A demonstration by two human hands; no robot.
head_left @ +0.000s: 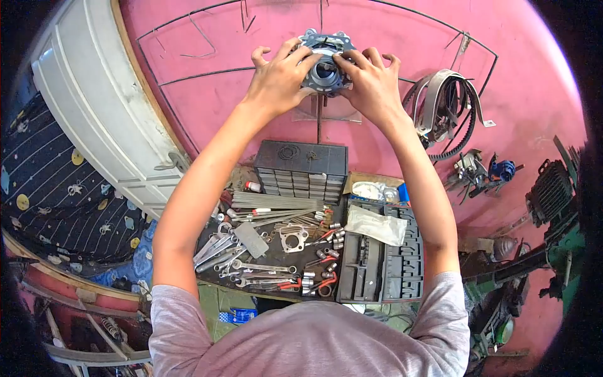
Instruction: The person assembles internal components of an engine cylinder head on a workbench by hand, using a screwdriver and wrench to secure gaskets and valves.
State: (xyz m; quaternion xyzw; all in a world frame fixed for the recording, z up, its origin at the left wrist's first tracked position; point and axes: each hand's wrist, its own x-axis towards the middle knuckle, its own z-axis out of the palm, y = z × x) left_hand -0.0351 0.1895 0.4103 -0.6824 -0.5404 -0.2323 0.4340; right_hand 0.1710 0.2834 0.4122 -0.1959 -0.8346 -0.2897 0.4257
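Both arms stretch forward, raising a grey metal engine cylinder (325, 76) in front of the pink wall. Its round bore faces me, and a flanged edge with bolt holes shows at the top. My left hand (276, 78) grips its left side, some fingers curled over the face. On the opposite side my right hand (375, 85) holds it, thumb underneath and fingertips by the bore. Below, on the bench, lie a flat metal gasket (293, 239), combination wrenches (267, 267) and several sockets (309, 281).
A black drawer cabinet (301, 151) stands at the bench's back. To its right is an open tool case (402, 270) with a plastic packet (377, 225) on it. Belts (449, 103) hang on the wall at right. A white door (103, 94) stands at left.
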